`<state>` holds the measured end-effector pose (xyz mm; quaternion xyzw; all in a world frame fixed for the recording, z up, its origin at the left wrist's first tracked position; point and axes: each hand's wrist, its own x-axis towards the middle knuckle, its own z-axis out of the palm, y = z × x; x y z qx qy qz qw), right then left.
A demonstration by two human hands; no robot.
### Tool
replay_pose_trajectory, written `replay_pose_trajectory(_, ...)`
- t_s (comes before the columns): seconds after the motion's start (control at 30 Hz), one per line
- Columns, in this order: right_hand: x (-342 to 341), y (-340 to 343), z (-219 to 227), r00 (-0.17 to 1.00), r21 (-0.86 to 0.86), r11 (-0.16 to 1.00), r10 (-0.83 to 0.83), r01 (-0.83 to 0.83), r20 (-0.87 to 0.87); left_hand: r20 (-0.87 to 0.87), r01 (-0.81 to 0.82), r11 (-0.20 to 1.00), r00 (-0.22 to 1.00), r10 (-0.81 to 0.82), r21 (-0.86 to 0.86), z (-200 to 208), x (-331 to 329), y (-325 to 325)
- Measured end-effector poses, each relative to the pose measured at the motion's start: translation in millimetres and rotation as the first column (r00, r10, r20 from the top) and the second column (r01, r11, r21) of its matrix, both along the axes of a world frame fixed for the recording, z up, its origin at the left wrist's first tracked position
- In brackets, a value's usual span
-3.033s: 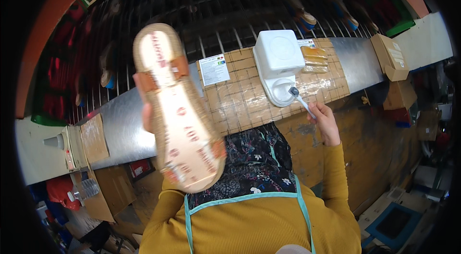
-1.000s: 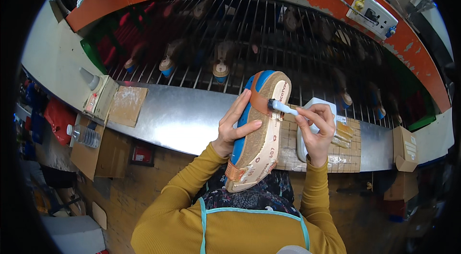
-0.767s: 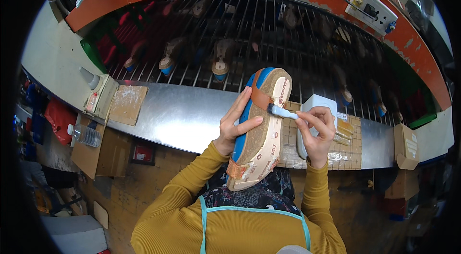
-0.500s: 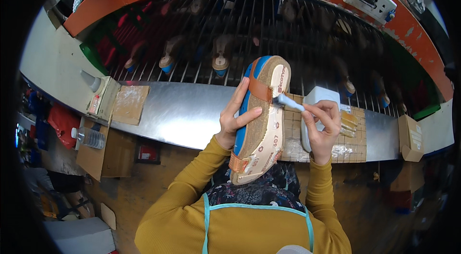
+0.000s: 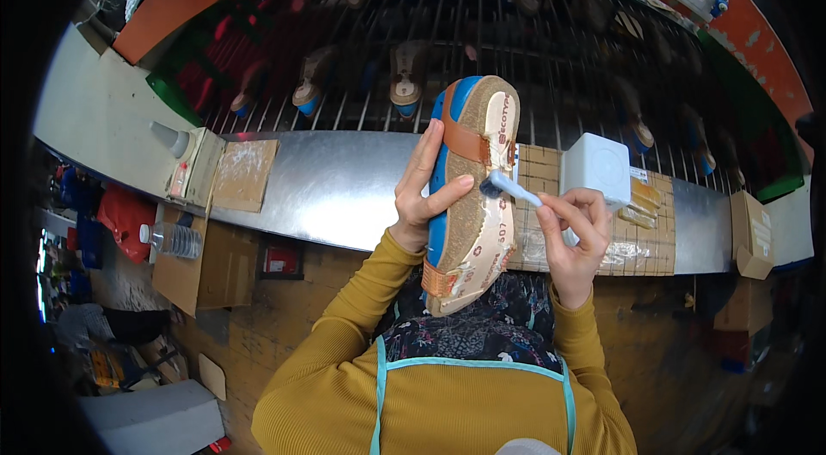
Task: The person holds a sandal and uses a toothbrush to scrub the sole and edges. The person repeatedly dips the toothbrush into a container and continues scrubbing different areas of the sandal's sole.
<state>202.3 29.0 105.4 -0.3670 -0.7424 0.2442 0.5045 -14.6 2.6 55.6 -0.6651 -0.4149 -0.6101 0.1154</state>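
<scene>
My left hand [image 5: 420, 201] is closed around the left side of an upturned sandal [image 5: 495, 235], its thumb pressing the cork edge. The sandal's underside faces up, with a pale insole board framed by brown cork. Brown straps are folded onto the board, and a blue shoe last shows along the left side. Between the thumb and fingers of my right hand [image 5: 575, 235] is a small brush [image 5: 514, 188] with a light blue handle. Its dark bristles touch the board near the middle, just below the upper strap. A white plastic container [image 5: 595, 169] stands behind my right hand.
A metal ledge [image 5: 331, 188] runs across in front of me, with cardboard [image 5: 538, 162] under the container. Beyond it, several shoes on lasts [image 5: 406, 80] lie on a rack of metal bars. A small carton [image 5: 751, 235] sits at right; a plastic bottle [image 5: 176, 241] lies at left.
The brush has moved a little down the board, away from the upper strap. The sandal appears slightly higher in view, and the whole view has shifted somewhat.
</scene>
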Motion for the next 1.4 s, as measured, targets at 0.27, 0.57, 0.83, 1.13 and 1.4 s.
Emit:
replay_pose_trajectory(0.27,-8,8,11,0.968,0.354,0.926,-0.194,0.128,0.158,-0.018,0.003,1.000,1.000,-0.003,-0.027,0,-1,-3)
replay_pose_trajectory(0.57,-3,20,-2,0.999,0.115,0.993,0.033,-0.037,0.043,0.026,0.040,0.998,0.999,-0.039,-0.048,-4,-4,0)
replay_pose_trajectory(0.83,3,7,-17,0.996,-0.002,0.996,0.086,-0.086,-0.031,0.026,0.012,0.999,1.000,-0.011,-0.037,-1,-4,4)
replay_pose_trajectory(1.13,2,-14,-30,0.993,-0.023,0.999,0.035,-0.038,-0.109,0.034,-0.016,0.999,0.999,0.018,-0.037,-4,-4,16)
replay_pose_trajectory(1.4,-1,-22,-39,0.993,0.103,0.994,-0.025,0.038,-0.119,0.036,-0.054,0.997,0.998,0.056,-0.064,-1,0,24)
